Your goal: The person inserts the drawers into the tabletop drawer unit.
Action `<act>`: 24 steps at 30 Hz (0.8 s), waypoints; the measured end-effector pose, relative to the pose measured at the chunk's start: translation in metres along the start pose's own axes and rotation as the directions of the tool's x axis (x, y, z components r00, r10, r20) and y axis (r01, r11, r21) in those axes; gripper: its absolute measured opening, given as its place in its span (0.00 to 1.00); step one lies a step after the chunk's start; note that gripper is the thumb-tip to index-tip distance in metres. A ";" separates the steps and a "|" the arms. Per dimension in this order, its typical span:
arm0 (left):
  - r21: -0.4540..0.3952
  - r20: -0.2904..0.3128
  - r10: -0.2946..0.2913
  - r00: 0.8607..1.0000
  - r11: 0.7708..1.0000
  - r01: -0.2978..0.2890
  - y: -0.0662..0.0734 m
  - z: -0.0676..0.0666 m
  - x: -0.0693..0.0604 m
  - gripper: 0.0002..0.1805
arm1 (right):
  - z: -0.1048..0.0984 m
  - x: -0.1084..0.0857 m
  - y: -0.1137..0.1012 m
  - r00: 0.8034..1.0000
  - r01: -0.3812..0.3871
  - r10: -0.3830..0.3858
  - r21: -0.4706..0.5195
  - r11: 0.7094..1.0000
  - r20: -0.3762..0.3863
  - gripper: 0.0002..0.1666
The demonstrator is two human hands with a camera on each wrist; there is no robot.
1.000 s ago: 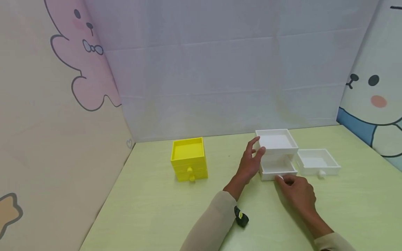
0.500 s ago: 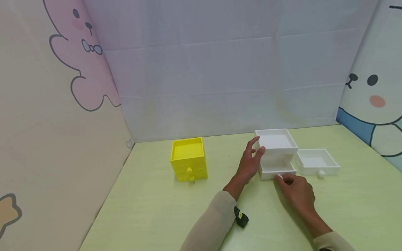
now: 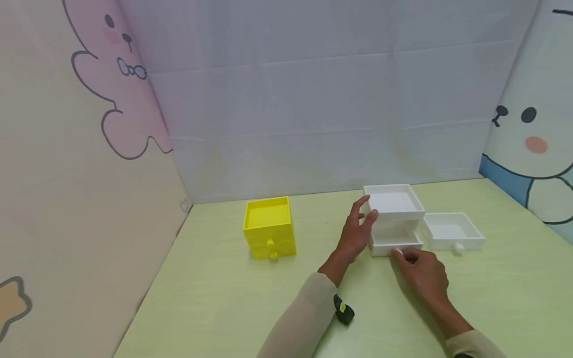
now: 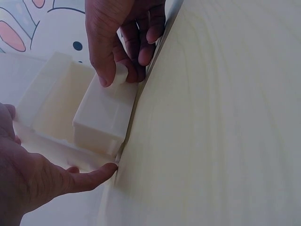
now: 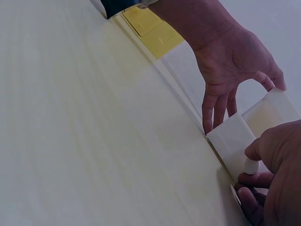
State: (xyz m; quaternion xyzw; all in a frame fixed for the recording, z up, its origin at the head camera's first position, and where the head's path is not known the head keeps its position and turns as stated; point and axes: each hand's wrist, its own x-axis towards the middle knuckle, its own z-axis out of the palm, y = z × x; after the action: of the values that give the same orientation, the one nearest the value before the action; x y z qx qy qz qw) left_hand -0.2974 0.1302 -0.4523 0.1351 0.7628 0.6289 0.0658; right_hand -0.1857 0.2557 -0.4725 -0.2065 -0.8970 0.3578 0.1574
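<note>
A white mini drawer cabinet [image 3: 396,217] with a recessed top stands at the right back of the table. Its upper slot gapes, and the lower drawer [image 3: 382,251] sits slightly forward in the bottom slot. My right hand [image 3: 425,277] pinches that drawer's round knob [image 5: 251,165] between thumb and fingers. Against the cabinet's left side rests my left hand [image 3: 355,232], fingers spread from the top rim down to the base, as the right wrist view shows. A loose white drawer [image 3: 440,244] with a knob lies on the table just right of the cabinet.
A yellow mini drawer cabinet [image 3: 270,233] with its drawers in place stands left of the hands. The pale green table [image 3: 215,308] meets a white sheet [image 3: 286,124] at the back. Walls with cartoon animals flank both sides.
The lower drawer and my right hand have shifted very slightly toward the cabinet since one second ago. My left hand stays at the cabinet's side.
</note>
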 end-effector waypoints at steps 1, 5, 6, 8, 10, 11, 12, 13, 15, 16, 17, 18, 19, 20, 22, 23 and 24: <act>-0.001 -0.001 -0.002 1.000 1.000 0.002 0.000 0.000 0.000 0.23 | 0.000 0.000 0.000 1.000 0.001 -0.001 0.002 1.000 -0.001 0.20; -0.006 0.000 -0.008 1.000 1.000 0.008 -0.001 0.000 0.000 0.23 | 0.001 0.000 0.001 1.000 -0.001 0.001 0.008 1.000 -0.002 0.20; -0.006 0.002 -0.007 1.000 1.000 0.007 -0.001 0.000 0.000 0.23 | 0.001 0.000 0.001 1.000 -0.002 0.002 0.008 1.000 -0.003 0.20; -0.008 0.002 -0.007 1.000 1.000 0.007 -0.001 0.000 0.000 0.22 | 0.001 0.000 0.001 1.000 -0.004 0.004 0.009 1.000 -0.006 0.20; -0.009 0.002 -0.005 1.000 1.000 0.005 -0.002 0.000 0.001 0.23 | 0.001 0.001 0.001 1.000 -0.005 0.006 0.008 1.000 -0.009 0.20; -0.010 0.002 -0.003 1.000 1.000 0.003 -0.002 0.000 0.001 0.23 | 0.001 0.000 0.000 1.000 -0.007 0.007 0.008 1.000 -0.011 0.19; -0.011 0.003 -0.003 1.000 1.000 0.003 -0.002 0.000 0.001 0.23 | 0.001 0.000 0.000 1.000 -0.008 0.008 0.008 1.000 -0.013 0.19; -0.011 0.004 -0.002 1.000 1.000 0.002 -0.002 0.000 0.001 0.23 | 0.001 0.000 0.000 1.000 -0.008 0.008 0.008 1.000 -0.016 0.19; -0.009 0.005 0.002 1.000 1.000 -0.002 -0.002 0.000 0.001 0.23 | 0.002 0.000 -0.001 1.000 -0.009 0.009 0.008 1.000 -0.022 0.19; -0.007 0.004 0.005 1.000 1.000 -0.005 -0.003 0.000 0.001 0.23 | 0.002 0.001 -0.001 1.000 -0.008 0.008 0.009 1.000 -0.025 0.19; -0.006 0.001 0.008 1.000 1.000 -0.008 -0.003 0.000 0.001 0.23 | 0.002 0.001 -0.001 1.000 -0.007 0.008 0.010 1.000 -0.027 0.18; -0.004 0.000 0.010 1.000 1.000 -0.010 -0.003 -0.001 0.001 0.23 | 0.003 0.001 -0.001 1.000 -0.006 0.006 0.011 1.000 -0.028 0.18; -0.002 -0.002 0.012 1.000 1.000 -0.012 -0.003 -0.001 0.002 0.23 | 0.003 0.001 -0.002 1.000 -0.006 0.006 0.012 1.000 -0.028 0.18; -0.003 -0.002 0.015 1.000 1.000 -0.015 -0.003 -0.001 0.001 0.23 | 0.003 0.002 -0.002 1.000 -0.006 0.006 0.011 1.000 -0.028 0.18; -0.006 -0.002 0.018 1.000 1.000 -0.018 -0.003 -0.001 0.001 0.23 | 0.003 0.002 -0.001 1.000 -0.006 0.006 0.011 1.000 -0.028 0.19; -0.006 0.000 0.016 1.000 1.000 -0.016 -0.003 -0.001 0.001 0.23 | 0.002 0.002 -0.001 1.000 -0.007 0.008 0.011 1.000 -0.027 0.19; -0.008 0.002 0.013 1.000 1.000 -0.013 -0.003 -0.001 0.001 0.23 | 0.002 0.002 -0.001 1.000 -0.008 0.009 0.011 1.000 -0.027 0.19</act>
State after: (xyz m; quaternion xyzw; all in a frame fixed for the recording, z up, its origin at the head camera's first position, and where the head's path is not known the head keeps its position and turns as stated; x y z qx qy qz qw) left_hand -0.2985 0.1291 -0.4546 0.1405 0.7595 0.6320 0.0630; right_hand -0.1884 0.2549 -0.4735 -0.2141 -0.8919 0.3607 0.1689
